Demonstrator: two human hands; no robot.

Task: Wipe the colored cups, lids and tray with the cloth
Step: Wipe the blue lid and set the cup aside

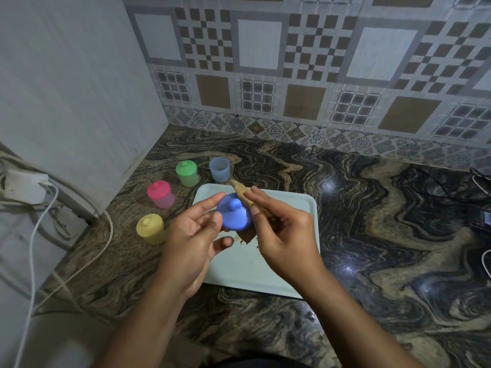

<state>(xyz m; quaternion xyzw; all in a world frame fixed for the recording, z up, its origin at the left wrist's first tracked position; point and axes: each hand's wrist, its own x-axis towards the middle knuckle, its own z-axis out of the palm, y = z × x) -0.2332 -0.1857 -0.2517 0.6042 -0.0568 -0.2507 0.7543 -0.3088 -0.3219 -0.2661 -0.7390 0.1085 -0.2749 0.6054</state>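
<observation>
My left hand (196, 235) holds a blue lid (235, 212) with a knob by its edge, above the pale tray (265, 272). My right hand (281, 235) pinches a brown cloth (243, 193) against the lid's right side; part of the cloth hangs below the lid. An open blue cup (219, 170) with no lid stands on the counter just behind the tray. Left of the tray stand a green cup (187, 173), a pink cup (160, 194) and a yellow cup (151, 229), each with its lid on.
The counter is dark swirled marble, ending at a patterned tile wall behind and a white wall on the left. White cables (39, 229) and a plug run along the left edge. Dark cables and a device (483, 219) lie at the far right.
</observation>
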